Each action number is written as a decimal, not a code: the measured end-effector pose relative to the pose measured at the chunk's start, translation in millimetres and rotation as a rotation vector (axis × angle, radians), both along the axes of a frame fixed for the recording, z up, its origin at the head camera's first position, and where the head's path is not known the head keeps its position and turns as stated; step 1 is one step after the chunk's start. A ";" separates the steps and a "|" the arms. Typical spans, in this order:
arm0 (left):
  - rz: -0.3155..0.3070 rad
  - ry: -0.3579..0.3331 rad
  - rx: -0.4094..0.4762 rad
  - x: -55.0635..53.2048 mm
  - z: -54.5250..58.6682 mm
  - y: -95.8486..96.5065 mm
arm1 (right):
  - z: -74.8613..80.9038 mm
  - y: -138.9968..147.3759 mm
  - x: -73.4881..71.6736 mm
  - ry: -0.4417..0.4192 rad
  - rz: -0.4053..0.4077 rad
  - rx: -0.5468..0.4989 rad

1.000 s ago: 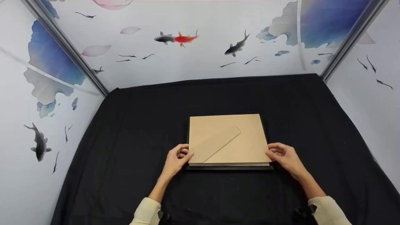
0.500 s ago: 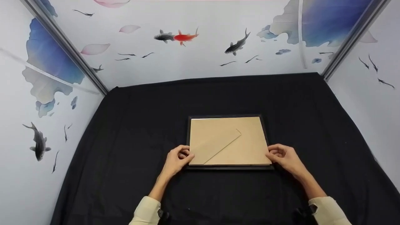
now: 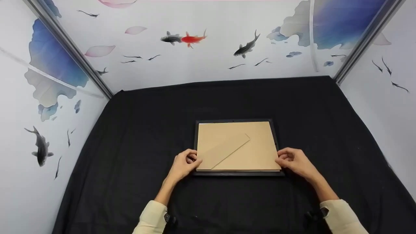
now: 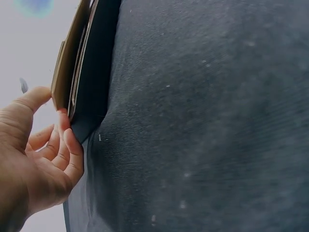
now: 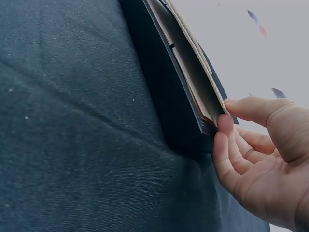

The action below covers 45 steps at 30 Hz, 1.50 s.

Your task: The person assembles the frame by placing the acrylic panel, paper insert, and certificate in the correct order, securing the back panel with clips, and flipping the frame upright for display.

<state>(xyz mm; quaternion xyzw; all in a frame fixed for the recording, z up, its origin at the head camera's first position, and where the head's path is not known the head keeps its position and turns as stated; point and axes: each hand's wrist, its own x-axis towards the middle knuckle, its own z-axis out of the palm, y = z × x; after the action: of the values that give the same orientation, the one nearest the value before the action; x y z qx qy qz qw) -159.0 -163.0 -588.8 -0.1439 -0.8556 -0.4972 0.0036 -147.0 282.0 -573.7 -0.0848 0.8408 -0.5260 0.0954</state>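
Observation:
A tan backing board with a slanted stand flap lies over a black picture frame in the head view. My left hand pinches the board's near left corner between thumb and fingers. At the near right corner, my right hand pinches it the same way. In the left wrist view, a gap shows between the board and the frame. The right wrist view shows the board's near end tilted up from the frame, with thin sheets inside the frame.
Black cloth covers the table under the frame and wrinkles near it. White panels painted with fish and leaves stand at the back and both sides, joined by grey metal posts.
The board has shifted slightly toward me, and the frame's far rim now shows. Its near edge dropped toward the frame, then rose a little. Both hands keep their hold.

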 end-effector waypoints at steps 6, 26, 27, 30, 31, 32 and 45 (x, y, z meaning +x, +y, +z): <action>-0.011 -0.059 -0.061 -5.0 8.3 -0.9 | 4.1 -1.4 -4.6 -0.006 0.008 0.064; 0.011 -0.095 0.019 -19.6 7.5 -6.6 | -6.3 11.8 -12.7 0.066 0.051 0.027; -0.001 -0.138 0.059 -21.0 6.6 -7.8 | -9.1 13.9 -12.9 0.060 0.056 0.005; -0.042 -0.252 0.167 -23.6 5.3 -10.6 | -15.3 18.5 -12.7 0.035 0.064 -0.054; -0.055 -0.281 0.200 -24.1 5.9 -11.2 | -16.6 19.4 -13.0 0.025 0.065 -0.073; -0.064 -0.308 0.232 -24.4 7.6 -11.3 | -17.4 19.9 -13.2 0.016 0.062 -0.090; -0.012 -0.312 0.243 -20.3 13.9 -5.0 | -15.8 15.9 -13.1 -0.008 0.020 -0.189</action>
<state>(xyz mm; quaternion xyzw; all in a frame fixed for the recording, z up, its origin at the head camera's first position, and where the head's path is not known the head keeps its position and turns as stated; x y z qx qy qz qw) -179.3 -168.0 -574.9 -0.0686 -0.7786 -0.6131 -0.1145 -160.1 297.8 -589.5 -0.0997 0.7861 -0.6025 0.0953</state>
